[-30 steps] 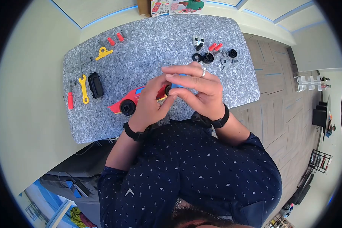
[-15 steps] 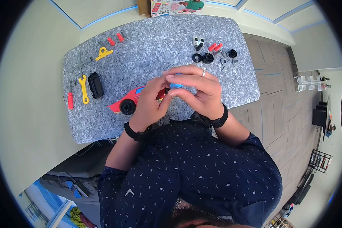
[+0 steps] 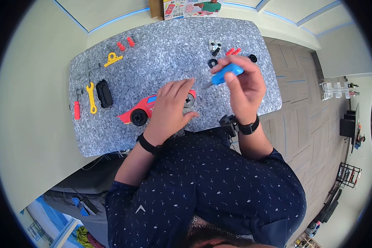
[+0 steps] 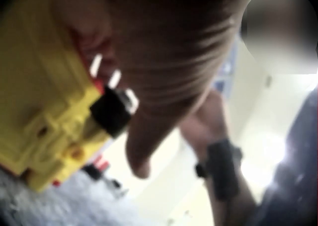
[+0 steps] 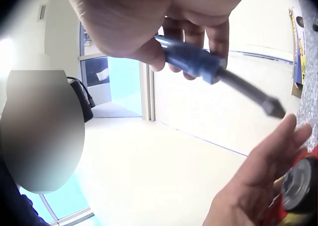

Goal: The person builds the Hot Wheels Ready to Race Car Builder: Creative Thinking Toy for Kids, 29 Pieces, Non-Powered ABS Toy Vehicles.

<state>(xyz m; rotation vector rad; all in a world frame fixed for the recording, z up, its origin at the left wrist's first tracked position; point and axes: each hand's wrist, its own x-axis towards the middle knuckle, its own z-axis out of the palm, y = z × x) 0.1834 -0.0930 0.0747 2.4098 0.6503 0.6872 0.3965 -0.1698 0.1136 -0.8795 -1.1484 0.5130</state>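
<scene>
My right hand [image 3: 248, 89] grips the blue handle of a toy screwdriver [image 3: 227, 75], raised over the right half of the table. In the right wrist view the screwdriver's grey shaft [image 5: 246, 89] points toward my left hand. My left hand [image 3: 169, 109] lies across a red toy car [image 3: 141, 104], fingers fairly straight and thumb held out to the side. One black wheel [image 3: 139, 117] shows left of that hand, and a second wheel [image 3: 189, 100] shows past the fingers with its grey hub bare. The left wrist view has the car's yellow underside [image 4: 35, 82] close up.
On the left lie a yellow wrench [image 3: 91, 97], a red-handled tool [image 3: 77, 109], a black part [image 3: 103, 93] and a yellow piece [image 3: 112, 58]. Red pieces [image 3: 125, 43] sit at the back left. Small black and red parts [image 3: 231, 51] cluster back right; a printed box [image 3: 194, 8] stands behind.
My right hand has lifted away from the car's wheel, up and to the right, bringing the screwdriver with it. My left fingers have straightened and uncovered the wheel.
</scene>
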